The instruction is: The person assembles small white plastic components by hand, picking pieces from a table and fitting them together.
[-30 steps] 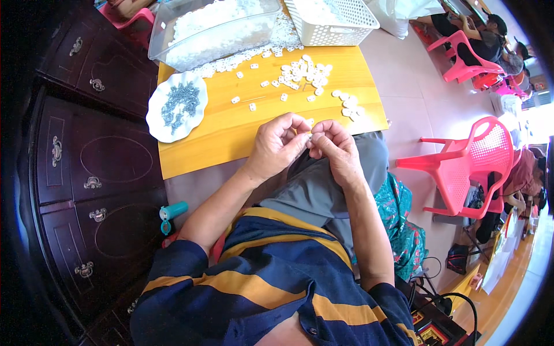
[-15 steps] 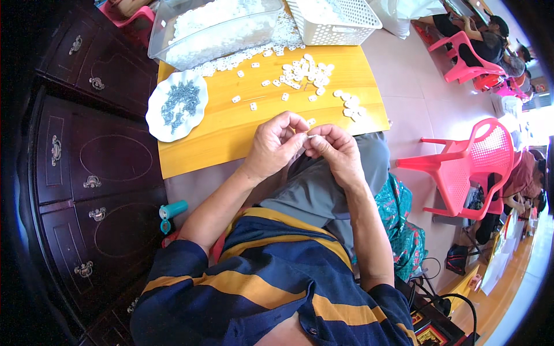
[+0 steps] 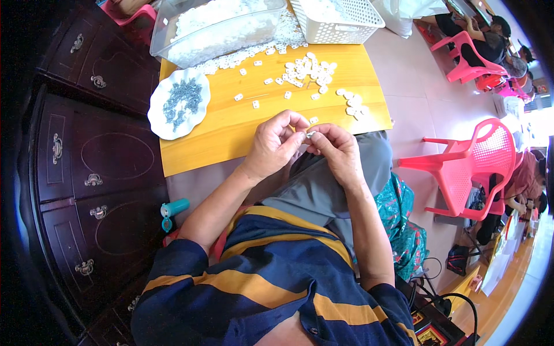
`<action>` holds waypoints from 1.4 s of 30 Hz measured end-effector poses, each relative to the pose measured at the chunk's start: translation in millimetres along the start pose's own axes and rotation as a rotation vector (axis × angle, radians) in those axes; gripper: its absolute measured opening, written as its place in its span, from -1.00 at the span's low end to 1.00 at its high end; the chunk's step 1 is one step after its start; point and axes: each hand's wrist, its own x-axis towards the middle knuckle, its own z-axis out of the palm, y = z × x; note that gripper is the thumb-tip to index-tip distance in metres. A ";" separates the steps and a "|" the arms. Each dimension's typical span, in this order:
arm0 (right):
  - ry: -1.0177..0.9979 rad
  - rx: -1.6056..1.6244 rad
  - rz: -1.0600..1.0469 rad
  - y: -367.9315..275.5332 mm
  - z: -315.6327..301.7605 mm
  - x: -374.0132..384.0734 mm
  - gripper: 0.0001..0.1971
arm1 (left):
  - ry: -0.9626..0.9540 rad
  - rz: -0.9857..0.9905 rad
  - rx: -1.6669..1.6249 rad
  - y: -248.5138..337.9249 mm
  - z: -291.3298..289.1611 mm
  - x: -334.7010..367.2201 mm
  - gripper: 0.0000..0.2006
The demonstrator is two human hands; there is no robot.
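Observation:
Over my lap, just off the table's near edge, my left hand (image 3: 276, 144) and my right hand (image 3: 340, 154) meet fingertip to fingertip. Both are closed in a pinch around a small white plastic piece (image 3: 310, 135). Fingers cover most of it, and finer detail is too small to make out. Beyond my hands, a pile of rounded white pieces (image 3: 311, 70) and a smaller group (image 3: 355, 105) lie on the yellow wooden table (image 3: 213, 135). Flat two-holed white pieces (image 3: 255, 104) are scattered to their left. A scalloped white plate (image 3: 199, 118) holds many small dark metal screws (image 3: 183, 99).
A clear plastic bin (image 3: 222, 49) and a white perforated basket (image 3: 346, 36), both filled with white pieces, stand at the table's far side. Dark wooden drawers (image 3: 109, 150) flank my left. To the right are a pink chair (image 3: 467, 167), a green patterned bag (image 3: 398, 213) and other people seated.
The small white piece shows more clearly between my fingertips, turned slightly. Both hands stay almost in place; the whole view has shifted a little.

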 end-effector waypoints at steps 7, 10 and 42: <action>0.011 -0.105 0.025 -2.3 1.2 0.1 -0.85 | -0.014 0.010 0.097 0.7 -1.5 -0.9 -0.86; 0.019 -0.104 0.019 -3.7 2.4 -0.3 -0.84 | -0.024 0.005 0.125 1.5 -2.1 -1.1 -0.86; 0.055 -0.153 -0.051 3.3 3.2 2.3 -0.92 | -0.024 0.000 0.198 3.4 -4.9 1.2 -0.84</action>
